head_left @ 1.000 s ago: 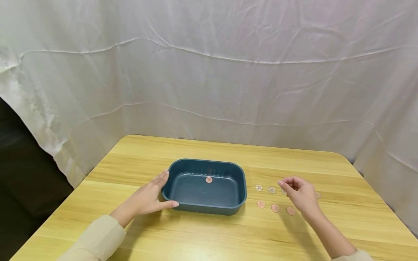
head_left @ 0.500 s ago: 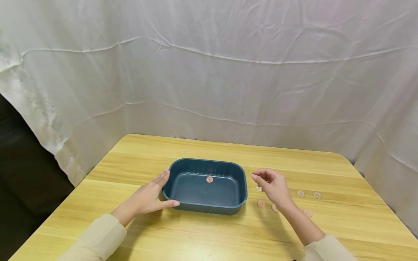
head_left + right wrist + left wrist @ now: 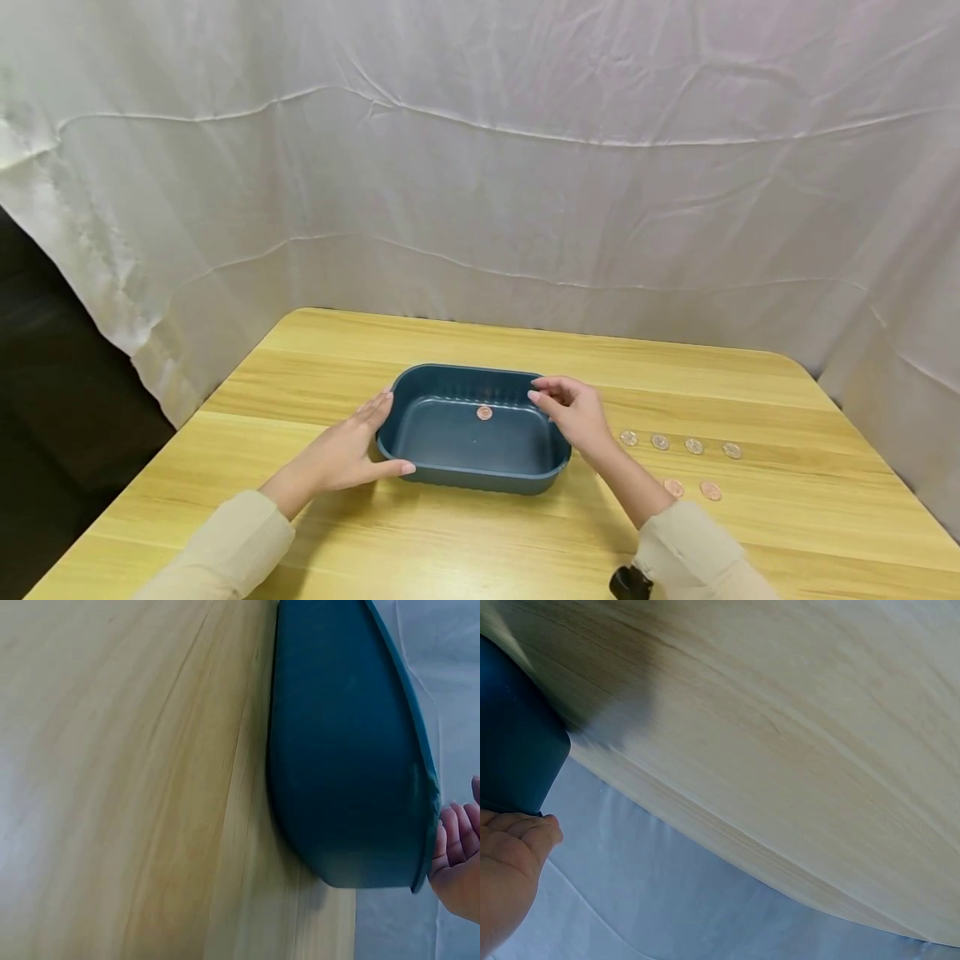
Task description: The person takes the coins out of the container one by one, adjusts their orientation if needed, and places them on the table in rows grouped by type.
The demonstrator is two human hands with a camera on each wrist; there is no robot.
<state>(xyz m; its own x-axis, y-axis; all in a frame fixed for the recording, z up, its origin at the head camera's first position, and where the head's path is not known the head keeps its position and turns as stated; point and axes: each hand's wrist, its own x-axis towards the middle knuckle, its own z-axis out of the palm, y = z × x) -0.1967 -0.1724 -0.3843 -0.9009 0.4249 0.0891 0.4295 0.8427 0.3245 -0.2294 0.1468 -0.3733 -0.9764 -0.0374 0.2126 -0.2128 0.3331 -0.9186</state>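
A dark blue-green plastic basin (image 3: 472, 477) stands on the table with one copper-coloured coin (image 3: 484, 412) inside. My left hand (image 3: 337, 457) rests against its left side, fingers straight along the edge and thumb at the front; the left wrist view shows the left hand (image 3: 510, 859) at a basin corner. My right hand (image 3: 577, 414) is over the basin's right rim, thumb and index tips close together. In the right wrist view, the right hand (image 3: 459, 859) appears beyond the rim with bent fingers. Whether something small sits between the fingertips is hidden.
Right of the basin lies a row of silvery coins (image 3: 660, 442), and nearer me are copper-coloured coins (image 3: 672, 487); my right forearm blocks part of this area. The wooden table (image 3: 465, 550) ends at a pale curtain (image 3: 480, 208). A black object (image 3: 630, 582) shows below my right sleeve.
My right hand has moved left from above the coins to the basin's right rim, fingertips still close together. My left hand and the basin hold their places.
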